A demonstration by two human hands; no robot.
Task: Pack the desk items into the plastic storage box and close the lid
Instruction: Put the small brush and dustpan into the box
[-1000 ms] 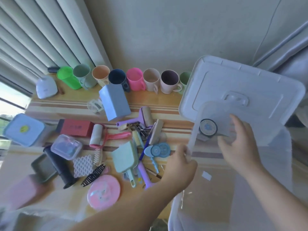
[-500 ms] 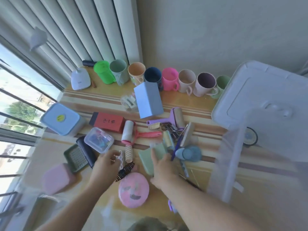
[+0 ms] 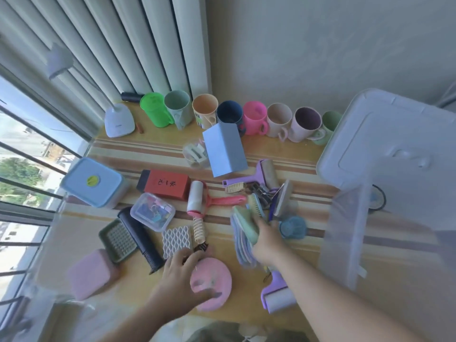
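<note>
Storage box right of hands

**Box open, items spread out**

The clear box stands open at the right, its white lid leaning behind it. A row of cups lines the wall. Lint rollers, a red case, a clip box, a grater and a pink disc lie scattered. A green scoop is tilted up, blurred.

The storage box at right is cloudy translucent plastic, the cups matt plastic, the desk glossy wood.
</note>
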